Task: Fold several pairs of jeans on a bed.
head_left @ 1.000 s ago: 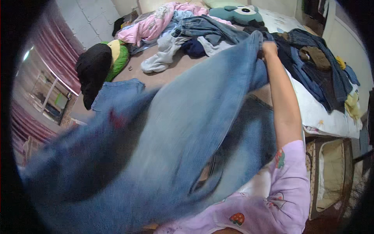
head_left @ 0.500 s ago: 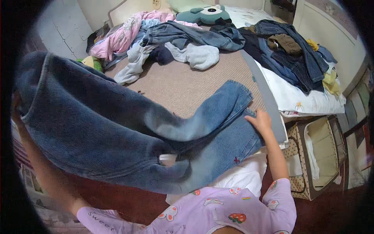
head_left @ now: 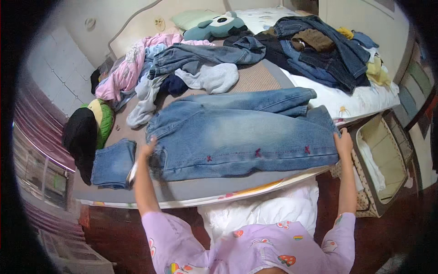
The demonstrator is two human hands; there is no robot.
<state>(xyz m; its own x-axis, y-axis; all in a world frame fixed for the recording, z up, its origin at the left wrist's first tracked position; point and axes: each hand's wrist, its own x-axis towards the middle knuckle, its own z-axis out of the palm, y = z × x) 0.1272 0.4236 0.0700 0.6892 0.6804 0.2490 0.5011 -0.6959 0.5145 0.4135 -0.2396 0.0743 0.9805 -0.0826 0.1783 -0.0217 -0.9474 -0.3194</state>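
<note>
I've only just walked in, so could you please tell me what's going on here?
A person in a lilac top has blue jeans spread lengthwise across the near side of a bed. The left hand is at the waist end, the right hand at a leg's hem. A folded denim garment lies left of the jeans, and heaped clothes lie beyond them.

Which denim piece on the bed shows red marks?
The faded jeans laid between the left hand and right hand: three red marks run along the near leg. None show on the folded denim, grey-blue denim or right-side pile.
</note>
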